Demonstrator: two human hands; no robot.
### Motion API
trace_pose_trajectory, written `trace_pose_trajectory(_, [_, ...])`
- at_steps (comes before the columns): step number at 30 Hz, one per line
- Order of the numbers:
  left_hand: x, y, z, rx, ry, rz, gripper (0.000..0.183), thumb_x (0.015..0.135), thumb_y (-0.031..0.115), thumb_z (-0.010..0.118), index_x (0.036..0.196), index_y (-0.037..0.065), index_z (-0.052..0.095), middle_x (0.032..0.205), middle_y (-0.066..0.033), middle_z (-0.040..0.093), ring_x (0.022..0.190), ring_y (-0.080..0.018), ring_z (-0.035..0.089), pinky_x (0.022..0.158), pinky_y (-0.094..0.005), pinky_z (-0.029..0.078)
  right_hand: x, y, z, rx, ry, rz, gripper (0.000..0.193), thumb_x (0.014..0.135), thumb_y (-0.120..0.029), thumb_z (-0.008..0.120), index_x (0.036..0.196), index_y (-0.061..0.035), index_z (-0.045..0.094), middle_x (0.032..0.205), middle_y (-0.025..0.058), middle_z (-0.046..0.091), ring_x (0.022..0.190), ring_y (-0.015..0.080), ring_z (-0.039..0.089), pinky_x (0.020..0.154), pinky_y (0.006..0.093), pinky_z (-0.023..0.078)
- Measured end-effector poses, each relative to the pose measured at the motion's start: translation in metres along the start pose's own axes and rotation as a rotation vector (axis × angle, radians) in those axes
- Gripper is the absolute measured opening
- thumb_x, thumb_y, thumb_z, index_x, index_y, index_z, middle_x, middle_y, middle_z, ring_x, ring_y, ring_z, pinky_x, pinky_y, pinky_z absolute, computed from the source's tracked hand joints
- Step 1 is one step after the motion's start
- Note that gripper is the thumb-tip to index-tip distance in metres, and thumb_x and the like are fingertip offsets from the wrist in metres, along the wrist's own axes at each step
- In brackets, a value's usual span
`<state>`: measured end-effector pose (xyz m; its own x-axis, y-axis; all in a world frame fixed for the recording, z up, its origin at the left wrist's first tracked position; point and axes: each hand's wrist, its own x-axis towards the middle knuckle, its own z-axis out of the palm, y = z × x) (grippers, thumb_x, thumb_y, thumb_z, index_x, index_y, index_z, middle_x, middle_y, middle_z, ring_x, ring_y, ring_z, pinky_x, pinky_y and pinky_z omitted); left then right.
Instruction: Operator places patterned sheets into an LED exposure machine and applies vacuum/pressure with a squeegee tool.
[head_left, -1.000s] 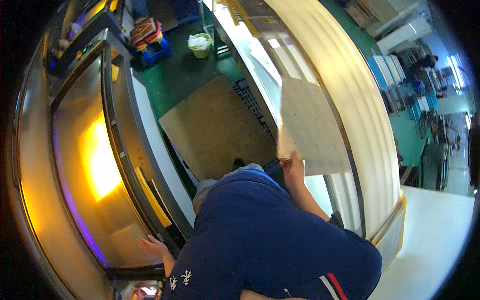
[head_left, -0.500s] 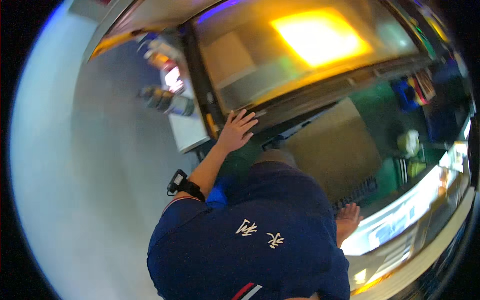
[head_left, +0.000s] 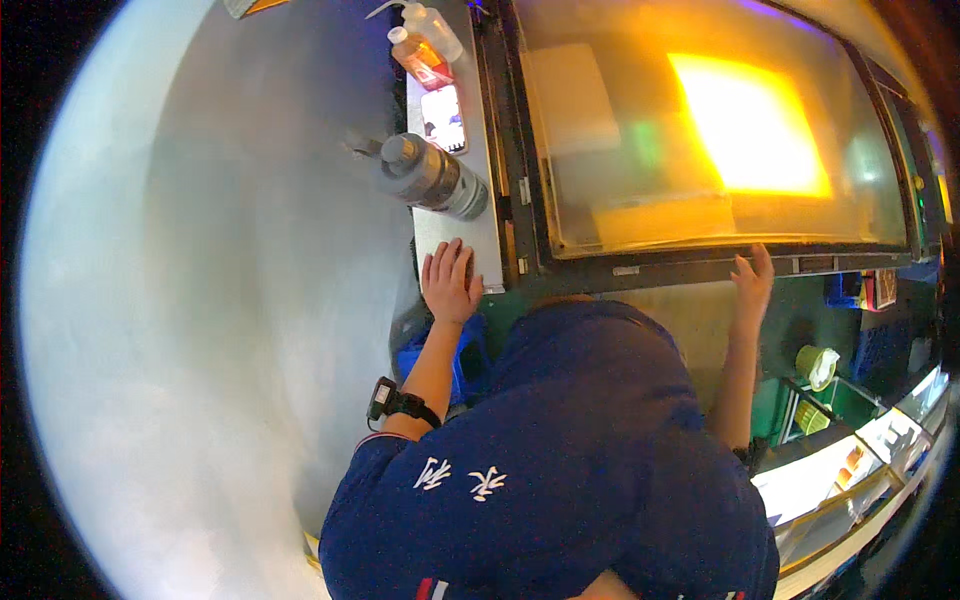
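My left hand (head_left: 452, 285) lies on the near end of a narrow white shelf (head_left: 470, 228), fingers stretched out and holding nothing. Just beyond it stands a grey drinking bottle (head_left: 440, 182). A phone (head_left: 443, 118) with a lit screen lies farther along the shelf, followed by a bottle of orange liquid (head_left: 420, 60) and a clear squeeze bottle (head_left: 434, 30). My right hand (head_left: 754, 282) is at the front edge of a large dark-framed translucent panel (head_left: 640, 215), forefinger extended and no object in it. Whether its fingertip touches the frame I cannot tell.
A bright yellow-white patch of light (head_left: 750, 125) glows on the panel. Beside my left forearm is a blue plastic object (head_left: 468, 360). To the right are a light green basket (head_left: 817, 368), a metal rack, and brightly lit framed panes (head_left: 810, 485). A pale wall or surface (head_left: 230, 300) fills the left.
My left hand has gone from the panel's near corner to the shelf. My right hand has risen from low at my side to the panel's front edge. The whole view has turned.
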<state>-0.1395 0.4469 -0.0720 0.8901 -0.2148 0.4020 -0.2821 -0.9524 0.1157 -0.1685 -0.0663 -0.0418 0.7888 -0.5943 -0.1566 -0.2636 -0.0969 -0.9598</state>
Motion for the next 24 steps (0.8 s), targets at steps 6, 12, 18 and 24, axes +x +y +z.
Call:
trace_pose_trajectory(6, [0.0, 0.0, 0.002, -0.006, 0.047, -0.009, 0.043, 0.09, 0.038, 0.053, 0.124, 0.014, 0.062, 0.136, -0.0086, 0.058, 0.127, -0.0317, 0.053, 0.11, -0.0499, 0.035, 0.037, -0.046, 0.092, -0.592, -0.395, -0.521, 0.06, 0.089, -0.02, 0.068, 0.143, -0.0093, 0.044, 0.146, 0.0196, 0.042, 0.137, 0.0354, 0.039, 0.112, 0.0448, 0.033])
trace_pose_trajectory(12, [0.009, 0.004, -0.005, -0.023, 0.069, -0.034, 0.041, 0.088, 0.037, 0.053, 0.12, 0.013, 0.065, 0.132, -0.0096, 0.061, 0.124, -0.0316, 0.055, 0.108, -0.0488, 0.037, 0.113, 0.012, 0.093, -0.987, -0.163, -0.624, 0.056, 0.093, -0.037, 0.059, 0.143, -0.0147, 0.044, 0.151, 0.016, 0.038, 0.141, 0.0354, 0.033, 0.115, 0.05, 0.028])
trace_pose_trajectory(18, [0.006, 0.004, -0.009, -0.034, 0.053, -0.073, 0.04, 0.085, 0.034, 0.054, 0.118, 0.013, 0.065, 0.132, -0.0096, 0.061, 0.123, -0.0319, 0.055, 0.108, -0.0489, 0.037, 0.114, 0.023, 0.098, -1.141, -0.032, -0.636, 0.054, 0.096, -0.044, 0.053, 0.143, -0.0181, 0.044, 0.152, 0.0121, 0.036, 0.142, 0.0338, 0.032, 0.115, 0.0514, 0.027])
trace_pose_trajectory(24, [0.011, 0.007, -0.011, -0.052, 0.037, -0.085, 0.04, 0.084, 0.033, 0.055, 0.117, 0.013, 0.064, 0.132, -0.0101, 0.06, 0.124, -0.0331, 0.055, 0.108, -0.0498, 0.037, 0.117, 0.023, 0.096, -1.118, -0.04, -0.636, 0.055, 0.096, -0.043, 0.053, 0.144, -0.0181, 0.044, 0.153, 0.0122, 0.035, 0.143, 0.034, 0.03, 0.116, 0.0525, 0.024])
